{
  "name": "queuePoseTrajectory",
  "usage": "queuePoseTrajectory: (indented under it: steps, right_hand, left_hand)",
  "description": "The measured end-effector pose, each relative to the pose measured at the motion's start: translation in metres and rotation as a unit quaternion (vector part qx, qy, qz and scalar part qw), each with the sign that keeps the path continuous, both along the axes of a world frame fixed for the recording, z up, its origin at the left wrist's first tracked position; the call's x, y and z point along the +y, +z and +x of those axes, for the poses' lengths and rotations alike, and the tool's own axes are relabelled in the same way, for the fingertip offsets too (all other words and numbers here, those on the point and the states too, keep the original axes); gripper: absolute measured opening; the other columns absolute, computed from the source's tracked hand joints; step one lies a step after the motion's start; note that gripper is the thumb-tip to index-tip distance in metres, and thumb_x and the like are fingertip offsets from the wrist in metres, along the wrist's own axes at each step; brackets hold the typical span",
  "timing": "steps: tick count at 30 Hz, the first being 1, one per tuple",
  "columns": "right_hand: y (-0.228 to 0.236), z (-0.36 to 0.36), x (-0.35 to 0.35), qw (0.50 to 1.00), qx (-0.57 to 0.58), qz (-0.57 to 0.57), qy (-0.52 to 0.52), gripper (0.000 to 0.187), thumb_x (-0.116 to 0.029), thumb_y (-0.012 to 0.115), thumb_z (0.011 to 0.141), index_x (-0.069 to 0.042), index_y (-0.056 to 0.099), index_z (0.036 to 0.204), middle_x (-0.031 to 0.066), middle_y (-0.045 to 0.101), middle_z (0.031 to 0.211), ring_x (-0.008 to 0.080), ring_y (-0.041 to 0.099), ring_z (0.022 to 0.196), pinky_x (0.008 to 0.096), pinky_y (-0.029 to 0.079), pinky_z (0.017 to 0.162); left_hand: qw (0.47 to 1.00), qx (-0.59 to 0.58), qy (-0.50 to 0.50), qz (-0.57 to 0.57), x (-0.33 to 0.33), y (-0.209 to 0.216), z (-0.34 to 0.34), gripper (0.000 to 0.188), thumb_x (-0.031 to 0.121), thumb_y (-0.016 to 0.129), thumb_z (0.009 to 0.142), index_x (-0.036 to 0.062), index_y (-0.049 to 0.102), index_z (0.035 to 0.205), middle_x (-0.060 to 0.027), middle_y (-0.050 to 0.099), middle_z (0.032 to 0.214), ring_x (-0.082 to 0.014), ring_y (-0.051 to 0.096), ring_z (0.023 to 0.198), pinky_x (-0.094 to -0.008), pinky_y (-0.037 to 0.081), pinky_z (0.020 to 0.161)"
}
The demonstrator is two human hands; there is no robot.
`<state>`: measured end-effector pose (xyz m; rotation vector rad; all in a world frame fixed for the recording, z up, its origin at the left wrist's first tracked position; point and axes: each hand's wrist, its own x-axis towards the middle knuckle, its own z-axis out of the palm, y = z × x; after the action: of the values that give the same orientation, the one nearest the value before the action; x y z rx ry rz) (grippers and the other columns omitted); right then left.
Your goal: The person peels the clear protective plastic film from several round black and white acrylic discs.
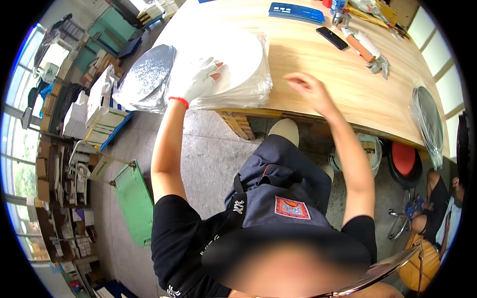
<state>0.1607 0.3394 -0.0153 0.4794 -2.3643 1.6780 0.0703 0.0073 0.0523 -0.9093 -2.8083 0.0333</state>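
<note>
My left hand (201, 79), in a white glove with some fingertips bare, lies with spread fingers on a large white round disc (243, 52). Clear plastic film (261, 92) surrounds the disc and hangs crumpled over the table's near edge. Left of it, partly over the edge, is a dark, shiny round disc (149, 72) in clear film. My right hand (312, 92) is bare and hovers above the wooden table (308, 59), right of the white disc. Its fingers are loosely bent and hold nothing visible.
Toward the back right are a black phone (332, 38), a blue printed stack (296, 13) and a grey glove (379, 66). Another film-wrapped dark disc (427, 119) lies at the right edge. A green platform cart (133, 203) stands left; a seated person (432, 208) is at right.
</note>
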Motion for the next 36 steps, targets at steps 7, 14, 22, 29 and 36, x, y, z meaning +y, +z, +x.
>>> queuePoseTrajectory:
  steps: [7, 14, 22, 29, 36]
  right_hand:
    - [-0.001, -0.077, -0.051, 0.978, -0.199, 0.031, -0.062, 0.037, -0.019, 0.081, 0.080, -0.004, 0.060, 0.107, 0.0104, 0.072, 0.089, 0.0161, 0.069, 0.076, 0.0284, 0.056, 0.067]
    - [0.009, -0.077, -0.004, 0.946, -0.317, -0.034, -0.054, 0.022, -0.016, 0.079, 0.082, -0.003, 0.070, 0.098, 0.0047, 0.072, 0.085, 0.0106, 0.069, 0.073, 0.0238, 0.057, 0.066]
    - [0.014, -0.054, -0.010, 0.961, -0.081, 0.228, -0.138, 0.014, -0.022, 0.078, 0.079, -0.010, 0.074, 0.085, 0.0025, 0.071, 0.074, 0.0118, 0.065, 0.066, 0.0264, 0.050, 0.062]
    - [0.016, -0.033, 0.009, 0.948, 0.102, 0.204, -0.222, 0.026, -0.034, 0.076, 0.080, -0.010, 0.068, 0.085, 0.0028, 0.071, 0.087, 0.0152, 0.066, 0.074, 0.0310, 0.049, 0.066]
    - [-0.005, -0.049, 0.004, 0.983, -0.125, 0.012, -0.136, 0.028, -0.021, 0.078, 0.083, -0.006, 0.063, 0.100, 0.0079, 0.071, 0.087, 0.0151, 0.069, 0.079, 0.0282, 0.054, 0.070]
  left_hand:
    - [0.993, 0.060, -0.033, 0.097, -0.005, -0.065, -0.034, 0.041, 0.034, 0.050, 0.096, 0.0217, 0.057, 0.135, -0.0115, 0.047, 0.140, -0.0312, 0.039, 0.134, -0.0437, 0.029, 0.113]
    - [0.977, -0.143, -0.052, 0.151, 0.035, -0.043, -0.052, 0.041, 0.036, 0.058, 0.093, 0.0158, 0.060, 0.129, -0.0133, 0.052, 0.133, -0.0343, 0.051, 0.122, -0.0432, 0.039, 0.106]
    - [0.991, -0.029, -0.112, 0.063, 0.030, -0.049, -0.065, 0.061, 0.062, 0.044, 0.094, 0.0299, 0.045, 0.146, -0.0057, 0.036, 0.153, -0.0295, 0.027, 0.143, -0.0487, 0.017, 0.119]
    - [0.989, -0.064, -0.063, 0.122, 0.035, -0.053, -0.059, 0.058, 0.059, 0.046, 0.094, 0.0268, 0.050, 0.143, -0.0045, 0.039, 0.147, -0.0291, 0.030, 0.140, -0.0489, 0.020, 0.119]
    - [0.994, -0.075, -0.042, 0.063, 0.041, -0.044, -0.057, 0.057, 0.060, 0.046, 0.095, 0.0311, 0.047, 0.144, -0.0071, 0.028, 0.158, -0.0304, 0.022, 0.147, -0.0480, 0.015, 0.121]
